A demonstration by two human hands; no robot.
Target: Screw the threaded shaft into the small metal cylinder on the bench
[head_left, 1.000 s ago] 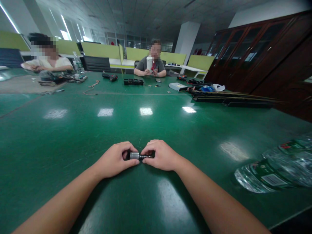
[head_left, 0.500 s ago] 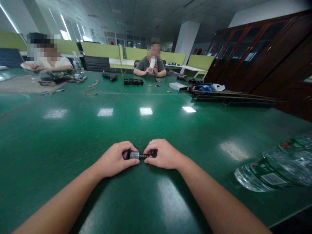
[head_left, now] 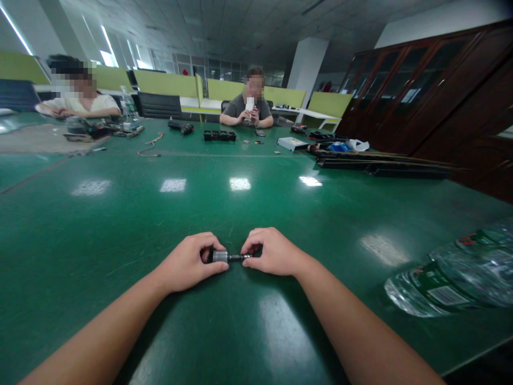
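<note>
A small metal cylinder with a thin dark shaft lies sideways just above the green table. My left hand grips the cylinder between thumb and fingers, and its left end is hidden by them. From the right, my right hand pinches the far end of the shaft with thumb and fingertips. A short stretch of shaft shows between the two hands.
Clear plastic bottles lie at the right. Across the table are a black part, a power tool, a white box and long dark strips. Two people sit on the far side.
My right hand has shifted slightly to the right along the shaft, and more of the shaft shows. My left hand has stayed almost still around the cylinder.
</note>
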